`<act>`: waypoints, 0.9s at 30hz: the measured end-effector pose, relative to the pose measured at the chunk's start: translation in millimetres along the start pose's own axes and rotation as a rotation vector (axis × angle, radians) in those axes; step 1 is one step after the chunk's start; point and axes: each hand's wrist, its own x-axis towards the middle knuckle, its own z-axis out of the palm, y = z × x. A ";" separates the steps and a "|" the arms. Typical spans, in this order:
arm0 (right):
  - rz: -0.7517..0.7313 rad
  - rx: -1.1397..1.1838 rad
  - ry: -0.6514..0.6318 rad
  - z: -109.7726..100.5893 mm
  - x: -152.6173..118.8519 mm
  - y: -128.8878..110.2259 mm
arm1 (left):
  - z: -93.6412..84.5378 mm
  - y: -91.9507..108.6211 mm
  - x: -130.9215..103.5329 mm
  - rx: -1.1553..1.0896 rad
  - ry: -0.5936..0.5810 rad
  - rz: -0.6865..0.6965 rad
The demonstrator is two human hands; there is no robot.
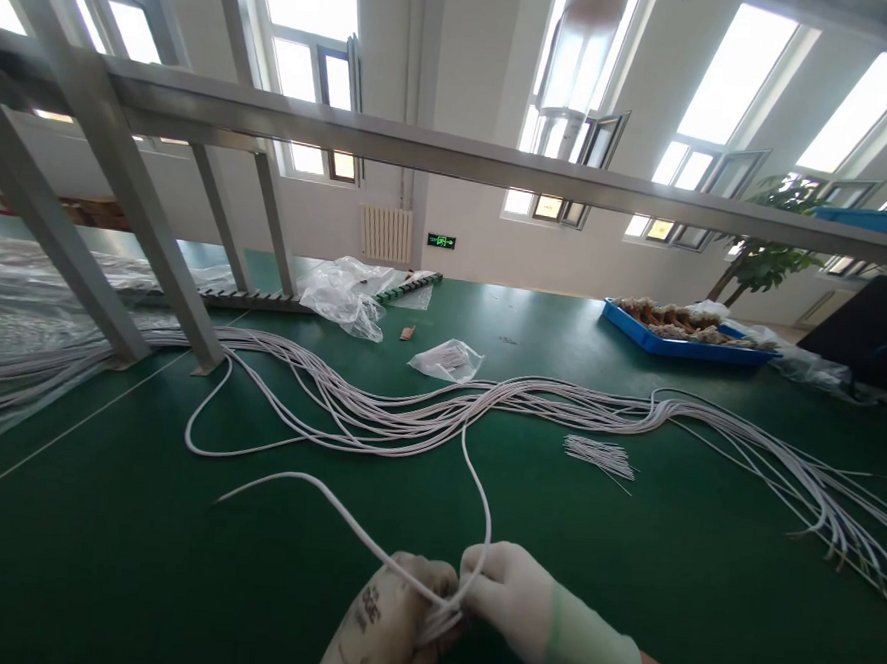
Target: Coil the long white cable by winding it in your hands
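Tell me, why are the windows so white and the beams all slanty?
In the head view, the windows glare so bright nothing shows through them; the wide lens tilts the metal frame; the gloved hands and white cable stay fairly sharp on the evenly lit green table.

White cable (371,538) loops from my white-gloved grips over the dark green counter (136,554); far off to the right, a bright blue tray (672,344).

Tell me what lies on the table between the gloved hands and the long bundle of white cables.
Mostly bare green table, crossed only by the single white cable looping from the hands up to the cable bundle, in the head view.
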 end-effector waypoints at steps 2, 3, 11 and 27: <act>0.032 0.048 -0.073 -3.3 3.0 1.0 | 2.2 -3.1 1.6 -0.073 0.003 -0.024; 0.023 0.068 -0.075 -6.2 3.3 2.2 | 2.7 -5.6 3.3 -0.207 -0.001 -0.082; -0.625 -0.425 0.165 -19.2 -9.7 6.2 | -3.6 -14.6 11.9 -0.900 -0.179 -0.260; -0.521 -0.125 0.170 -18.9 -3.4 15.6 | -2.5 -19.7 15.1 -0.774 -0.156 -0.230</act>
